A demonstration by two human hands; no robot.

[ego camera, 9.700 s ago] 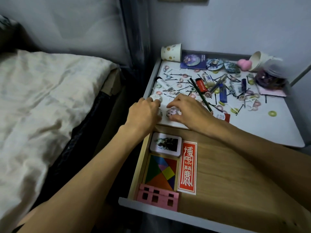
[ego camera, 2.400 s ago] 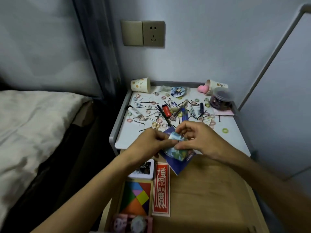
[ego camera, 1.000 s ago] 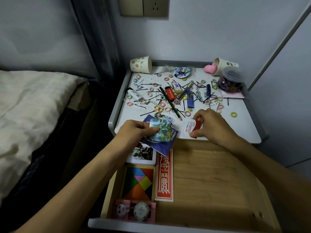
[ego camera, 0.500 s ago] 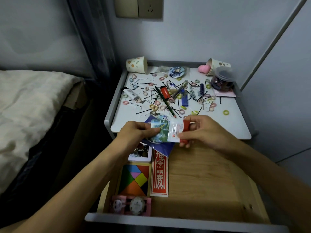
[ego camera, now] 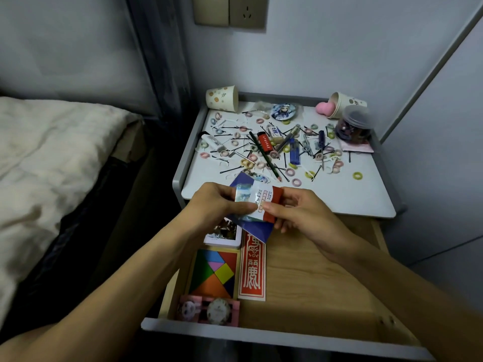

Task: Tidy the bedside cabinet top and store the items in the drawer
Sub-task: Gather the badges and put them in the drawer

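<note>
**Head view.** The left hand [ego camera: 215,203] and the right hand [ego camera: 300,214] meet at the centre of the frame. They are above the line where the front edge of the cabinet top [ego camera: 352,197] meets the rear of the open drawer [ego camera: 313,270].

- **Left hand:** it pinches a card stack [ego camera: 252,227], thumb on top and fingers curled beneath. A blue card lies lowest, with a glossy picture card over it.
- **Right hand:** it pinches a red-and-white packet [ego camera: 269,202] between thumb and curled fingers. The packet lies against the top of the stack, on its 3 o'clock side.

**Cabinet top.** At 12 o'clock from the hands lies a litter of hair ties [ego camera: 296,182], crossed by a pencil [ego camera: 265,155]. A red lighter [ego camera: 265,142] and a blue lighter [ego camera: 294,152] lie beside the pencil.

- **11 o'clock corner:** a paper cup [ego camera: 222,97] lies on its side.
- **1 o'clock corner:** a second cup [ego camera: 346,104] lies on its side with a pink heart sponge [ego camera: 324,108] at its mouth. A clear jar [ego camera: 354,126] stands just beside it.
- **Between the cups:** a round badge [ego camera: 283,111].

**Drawer.** Along its 9 o'clock side, from rear to front, lie a card box [ego camera: 223,231], a tangram [ego camera: 213,273] and a pink tray [ego camera: 202,303] that holds two round pieces. A red label strip [ego camera: 252,270] lies just beside the tangram, at its 3 o'clock.

**Surroundings.** A bed [ego camera: 52,152] fills the frame at 9 o'clock.
</note>
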